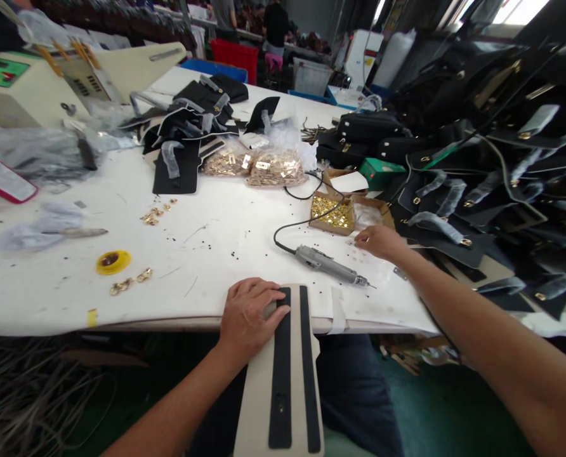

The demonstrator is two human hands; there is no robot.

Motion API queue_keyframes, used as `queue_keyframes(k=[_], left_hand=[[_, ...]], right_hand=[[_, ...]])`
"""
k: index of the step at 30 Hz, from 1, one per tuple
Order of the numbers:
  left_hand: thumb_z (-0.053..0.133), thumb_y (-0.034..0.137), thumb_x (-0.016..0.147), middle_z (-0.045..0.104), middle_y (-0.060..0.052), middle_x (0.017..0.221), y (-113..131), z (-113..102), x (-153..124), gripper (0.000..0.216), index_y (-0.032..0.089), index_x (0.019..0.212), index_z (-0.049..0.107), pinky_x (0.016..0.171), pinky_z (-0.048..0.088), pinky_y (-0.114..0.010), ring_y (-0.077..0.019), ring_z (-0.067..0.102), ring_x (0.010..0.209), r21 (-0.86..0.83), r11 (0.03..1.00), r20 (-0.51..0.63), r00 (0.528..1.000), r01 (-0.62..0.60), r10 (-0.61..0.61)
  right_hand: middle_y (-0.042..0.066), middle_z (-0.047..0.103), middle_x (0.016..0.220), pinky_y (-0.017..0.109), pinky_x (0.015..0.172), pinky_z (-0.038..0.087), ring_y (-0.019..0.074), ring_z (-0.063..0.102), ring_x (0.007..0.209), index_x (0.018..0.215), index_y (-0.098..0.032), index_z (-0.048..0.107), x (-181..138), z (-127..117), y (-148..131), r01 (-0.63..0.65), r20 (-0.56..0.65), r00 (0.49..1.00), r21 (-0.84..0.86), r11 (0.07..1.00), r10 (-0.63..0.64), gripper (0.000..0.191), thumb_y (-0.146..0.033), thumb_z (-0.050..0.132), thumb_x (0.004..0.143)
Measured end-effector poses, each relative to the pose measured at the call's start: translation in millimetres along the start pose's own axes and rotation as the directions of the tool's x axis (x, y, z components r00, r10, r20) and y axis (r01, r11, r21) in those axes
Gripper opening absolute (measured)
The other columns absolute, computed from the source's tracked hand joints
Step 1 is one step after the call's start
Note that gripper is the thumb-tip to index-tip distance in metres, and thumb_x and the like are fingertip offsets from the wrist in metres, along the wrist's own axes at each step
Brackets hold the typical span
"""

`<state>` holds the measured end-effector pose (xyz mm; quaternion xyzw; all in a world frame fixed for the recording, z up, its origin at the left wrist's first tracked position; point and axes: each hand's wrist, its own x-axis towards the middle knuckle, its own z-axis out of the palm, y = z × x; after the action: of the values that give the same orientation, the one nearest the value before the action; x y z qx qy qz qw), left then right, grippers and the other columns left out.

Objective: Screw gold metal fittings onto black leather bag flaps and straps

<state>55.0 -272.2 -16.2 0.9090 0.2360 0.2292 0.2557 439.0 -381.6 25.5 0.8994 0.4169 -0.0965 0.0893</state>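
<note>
My left hand [249, 316] lies on the left edge of a long beige bag panel [294, 381] with two black strips. Its fingers and thumb are curled at the panel's far end, holding it at the table edge, while the near end extends over my lap. My right hand [378, 242] is at the table, fingertips pinched together beside a few small pieces; anything between them is too small to make out. A grey electric screwdriver [328, 264] lies between my hands, bit pointing right. Just beyond my right hand is a cardboard tray of small gold metal parts [331, 212].
Bags of metal fittings [276, 167] and black bag pieces [176, 166] lie farther back. Black bags [447, 190] are piled at right. A yellow tape roll [113, 262] and gold clasps [122, 287] sit at left. The screwdriver's cord [306, 221] crosses the table. Two people stand far behind.
</note>
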Motion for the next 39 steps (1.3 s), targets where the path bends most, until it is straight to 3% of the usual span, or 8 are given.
queue_keyframes(k=[8, 17, 26, 29, 31, 33, 36, 39], left_hand=[[0.078, 0.030, 0.085, 0.077, 0.001, 0.115, -0.3, -0.1, 0.5, 0.014, 0.030, 0.098, 0.075, 0.099, 0.042, -0.048, -0.0280, 0.062, 0.115, 0.003, 1.000, -0.005, 1.000, -0.004, 0.004], [0.078, 0.033, 0.085, 0.077, 0.000, 0.116, 2.2, -0.1, -1.0, 0.015, 0.029, 0.099, 0.074, 0.101, 0.041, -0.050, -0.0288, 0.060, 0.116, -0.010, 1.000, 0.008, 1.000, 0.018, -0.018], [0.078, 0.034, 0.085, 0.076, 0.000, 0.117, 3.2, -0.2, -4.5, 0.017, 0.029, 0.101, 0.074, 0.102, 0.040, -0.048, -0.0269, 0.059, 0.117, -0.027, 0.999, 0.021, 0.999, 0.026, -0.026], [0.078, 0.036, 0.086, 0.076, 0.000, 0.116, 3.5, -0.9, -4.8, 0.018, 0.028, 0.102, 0.074, 0.102, 0.040, -0.047, -0.0267, 0.058, 0.117, -0.031, 0.999, 0.024, 0.999, 0.022, -0.022], [0.078, 0.036, 0.085, 0.076, 0.000, 0.116, 3.6, -1.3, -5.1, 0.019, 0.028, 0.102, 0.074, 0.102, 0.040, -0.048, -0.0265, 0.058, 0.116, -0.035, 0.999, 0.030, 0.999, 0.020, -0.019], [0.078, 0.037, 0.086, 0.076, 0.000, 0.117, 3.6, -1.3, -5.6, 0.020, 0.028, 0.103, 0.074, 0.102, 0.039, -0.048, -0.0262, 0.058, 0.116, -0.038, 0.999, 0.034, 0.999, 0.019, -0.018], [0.078, 0.036, 0.086, 0.076, 0.000, 0.117, 3.4, -0.8, -6.7, 0.019, 0.027, 0.103, 0.073, 0.101, 0.039, -0.048, -0.0262, 0.058, 0.116, -0.035, 0.999, 0.031, 0.999, 0.013, -0.012], [0.078, 0.036, 0.086, 0.075, 0.000, 0.118, 2.8, -0.1, -7.7, 0.019, 0.027, 0.103, 0.073, 0.100, 0.038, -0.047, -0.0255, 0.057, 0.115, -0.038, 0.999, 0.029, 1.000, 0.001, 0.000]], right_hand=[[0.002, 0.079, 0.092, 0.024, 0.068, 0.046, 0.0195, 0.071, 0.086, 0.096, -0.030, 0.083, 6.0, -10.3, -2.8, 0.025, 0.046, 0.999, -0.024, 0.999, -0.024, 0.020, -0.035, 0.069, 0.082], [0.016, 0.076, 0.110, 0.036, 0.081, 0.049, 0.0317, 0.069, 0.101, 0.099, -0.021, 0.079, 3.1, -7.3, -17.0, 0.072, 0.043, 0.997, -0.215, 0.974, -0.064, 0.027, -0.032, 0.058, 0.089], [0.017, 0.076, 0.109, 0.035, 0.070, 0.040, 0.0292, 0.069, 0.096, 0.095, -0.018, 0.075, -22.9, -9.6, -23.3, 0.015, -0.121, 0.992, -0.240, 0.971, -0.046, 0.032, -0.033, 0.047, 0.098], [0.010, 0.077, 0.109, 0.031, 0.075, 0.045, 0.0239, 0.069, 0.093, 0.098, -0.023, 0.074, -60.0, -13.7, -44.8, 0.139, -0.213, 0.967, 0.000, 0.990, -0.136, 0.029, -0.036, 0.048, 0.098], [0.006, 0.077, 0.103, 0.029, 0.080, 0.049, 0.0216, 0.069, 0.091, 0.097, -0.026, 0.074, -93.0, -10.5, -71.1, 0.327, -0.201, 0.940, 0.300, 0.896, -0.276, 0.024, -0.037, 0.053, 0.095], [0.004, 0.077, 0.101, 0.029, 0.081, 0.051, 0.0227, 0.069, 0.092, 0.097, -0.028, 0.074, -124.0, -1.3, -102.1, 0.396, -0.148, 0.916, 0.477, 0.785, -0.372, 0.024, -0.041, 0.054, 0.095], [0.003, 0.077, 0.100, 0.031, 0.084, 0.052, 0.0230, 0.069, 0.094, 0.098, -0.029, 0.074, -152.2, 18.5, -140.7, 0.405, -0.116, 0.897, 0.601, 0.689, -0.426, 0.024, -0.040, 0.053, 0.096], [0.003, 0.076, 0.098, 0.031, 0.085, 0.051, 0.0222, 0.069, 0.094, 0.097, -0.028, 0.075, -158.0, 33.7, -158.8, 0.384, -0.143, 0.915, 0.589, 0.710, -0.377, 0.021, -0.036, 0.055, 0.095]])
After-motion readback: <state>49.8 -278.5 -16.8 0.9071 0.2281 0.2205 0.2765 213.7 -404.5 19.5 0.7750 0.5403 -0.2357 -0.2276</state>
